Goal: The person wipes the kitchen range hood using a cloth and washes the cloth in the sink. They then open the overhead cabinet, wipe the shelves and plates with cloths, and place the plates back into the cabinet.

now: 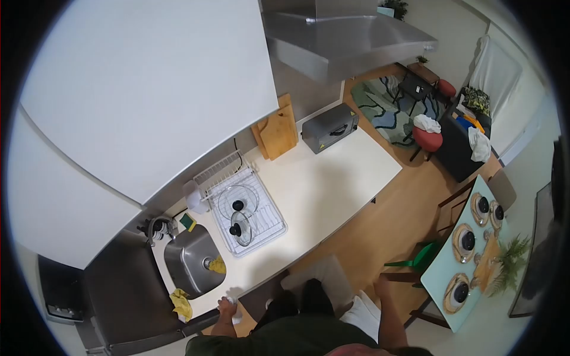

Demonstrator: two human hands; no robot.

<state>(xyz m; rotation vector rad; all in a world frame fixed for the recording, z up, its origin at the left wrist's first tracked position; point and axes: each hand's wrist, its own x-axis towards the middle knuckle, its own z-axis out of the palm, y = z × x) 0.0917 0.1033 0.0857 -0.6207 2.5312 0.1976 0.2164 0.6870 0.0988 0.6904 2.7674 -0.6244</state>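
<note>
At the counter's front edge, close to the sink (191,258), my left hand (226,306) is closed on a crumpled white cloth (237,311). My right hand (382,287) hangs low on the other side of my body, its fingers too small to make out. Beside my right forearm is a larger white cloth (363,315); whether the hand touches it is unclear. A yellow cloth (180,305) lies on the sink's front corner, and another yellow cloth (218,264) is inside the basin. Two glass lids with black knobs rest on the drying rack (274,225).
A green-and-yellow sponge (187,222) sits behind the sink. Wooden boards (278,136) and a grey toaster oven (330,128) stand along the wall. A range hood (332,44) juts overhead. To the right are a green chair (423,258) and a set glass table (438,283).
</note>
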